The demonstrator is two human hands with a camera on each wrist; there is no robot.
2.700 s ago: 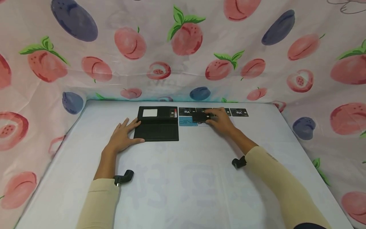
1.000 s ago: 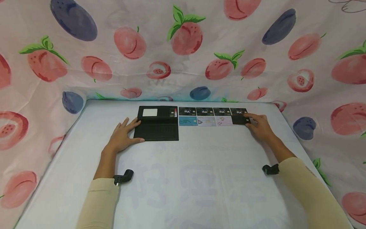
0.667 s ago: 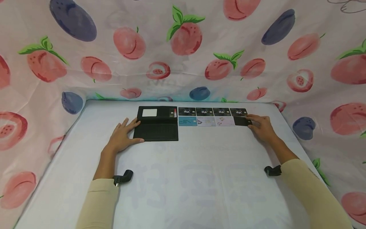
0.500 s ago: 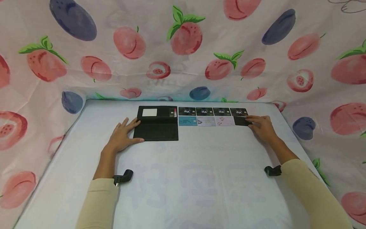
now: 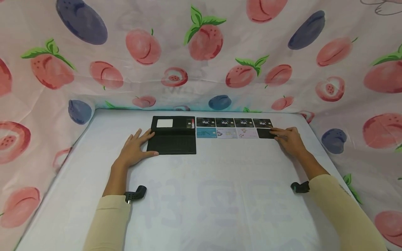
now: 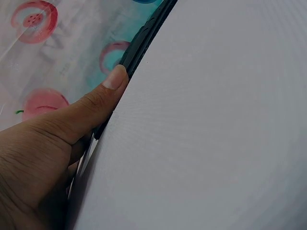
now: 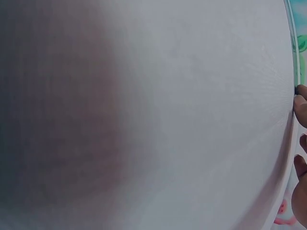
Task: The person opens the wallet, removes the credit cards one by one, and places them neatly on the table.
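A black wallet lies unfolded flat on the table, a white patch and a card showing in its far half. My left hand rests on its left side with spread, straight fingers; the left wrist view shows the thumb on the wallet's edge. My right hand pinches the right edge of a plain black card between thumb and fingers. That card lies at the right end of the near row, beside a pink patterned card. In the right wrist view only fingertips show at the right edge.
Several black Vip cards form the far row, right of the wallet. Below them lie a blue card and a white patterned card. Fruit-print cloth hangs behind the white table.
My right hand has carried the black card rightward from over the row, and set it at the near row's right end. My left hand has stayed on the wallet.
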